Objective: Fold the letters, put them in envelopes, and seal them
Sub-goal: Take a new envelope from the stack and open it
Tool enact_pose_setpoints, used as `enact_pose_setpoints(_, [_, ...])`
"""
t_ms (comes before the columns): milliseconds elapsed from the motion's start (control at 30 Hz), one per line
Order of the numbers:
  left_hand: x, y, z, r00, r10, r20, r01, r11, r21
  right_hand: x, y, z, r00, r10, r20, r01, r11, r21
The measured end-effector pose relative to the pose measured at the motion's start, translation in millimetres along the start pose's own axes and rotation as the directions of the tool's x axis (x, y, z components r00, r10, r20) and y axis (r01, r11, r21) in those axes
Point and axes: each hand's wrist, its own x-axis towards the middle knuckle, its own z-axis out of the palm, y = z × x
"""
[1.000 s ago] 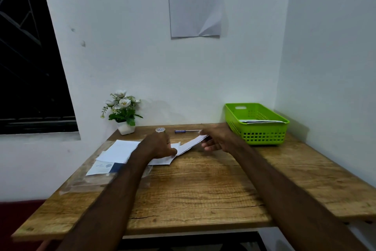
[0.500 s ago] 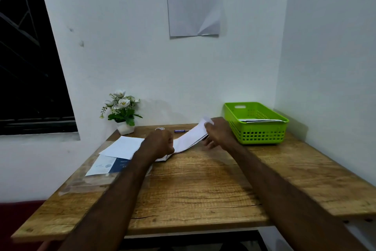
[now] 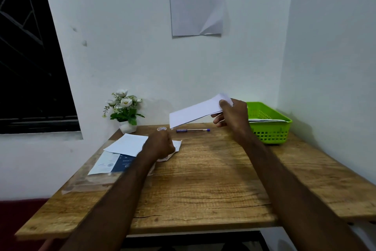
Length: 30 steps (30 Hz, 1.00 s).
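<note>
My right hand (image 3: 234,114) pinches one end of a long white envelope (image 3: 195,112) and holds it tilted in the air above the back of the wooden table (image 3: 203,185), just left of the green basket (image 3: 270,131). My left hand (image 3: 160,145) lies on the table with curled fingers on a white paper (image 3: 178,145), whose edge sticks out to its right. A flat white sheet (image 3: 128,145) lies just left of that hand.
A blue-and-white leaflet (image 3: 114,164) and a clear plastic sleeve (image 3: 85,181) lie at the left. A blue pen (image 3: 192,130) and a small round object (image 3: 161,128) sit near the back edge. A potted flower (image 3: 124,108) stands back left. White papers lie in the basket.
My right hand has lifted the envelope off the table, up and to the right toward the basket. My left hand has stayed on the papers, its fingers curled tighter.
</note>
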Motion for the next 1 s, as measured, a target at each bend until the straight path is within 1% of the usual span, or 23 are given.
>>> enact_pose_setpoints(67, [-1, 0, -4, 0.999, -0.043, 0.023, 0.044, 0.998, -0.051, -3, -2, -2, 0.997, 0.049, 0.065, -0.047, 0.999, -0.023])
enact_pose_setpoints(133, [-1, -1, -8, 0.997, -0.05, 0.057, 0.052, 0.998, -0.027, -4, -1, -3, 0.99, 0.083, 0.113, -0.074, 0.994, -0.084])
enact_pose_setpoints(200, [-4, 3, -13, 0.993, -0.062, 0.096, 0.068, 0.996, -0.055, -5, 1, -4, 0.984, 0.109, 0.139, -0.088, 0.985, -0.15])
enact_pose_setpoints(267, [-5, 2, -14, 0.989, -0.075, 0.131, 0.086, 0.993, -0.083, -6, 3, -4, 0.982, 0.124, 0.142, -0.095, 0.977, -0.193])
enact_pose_setpoints(367, [0, -3, -11, 0.971, -0.161, 0.176, 0.201, 0.95, -0.239, -6, 3, -5, 0.983, 0.127, 0.134, -0.095, 0.969, -0.227])
enact_pose_setpoints(400, [0, -3, -12, 0.967, -0.174, 0.187, 0.22, 0.94, -0.261, -6, 3, -6, 0.983, 0.128, 0.135, -0.093, 0.967, -0.237])
enact_pose_setpoints(533, [1, -3, -12, 0.96, -0.192, 0.203, 0.245, 0.928, -0.281, -6, 3, -9, 0.979, 0.139, 0.147, -0.094, 0.956, -0.28])
enact_pose_setpoints(633, [4, -3, -9, 0.956, -0.211, 0.204, 0.267, 0.915, -0.302, -6, 4, -8, 0.981, 0.144, 0.13, -0.102, 0.952, -0.289])
enact_pose_setpoints(833, [5, -6, -8, 0.966, -0.189, 0.174, 0.234, 0.929, -0.289, -6, 11, 2, 0.987, 0.149, 0.06, -0.126, 0.949, -0.29])
enact_pose_setpoints(1000, [5, -11, -7, 0.978, -0.138, 0.156, 0.176, 0.949, -0.261, -6, 14, 4, 0.981, 0.195, 0.003, -0.191, 0.962, -0.196])
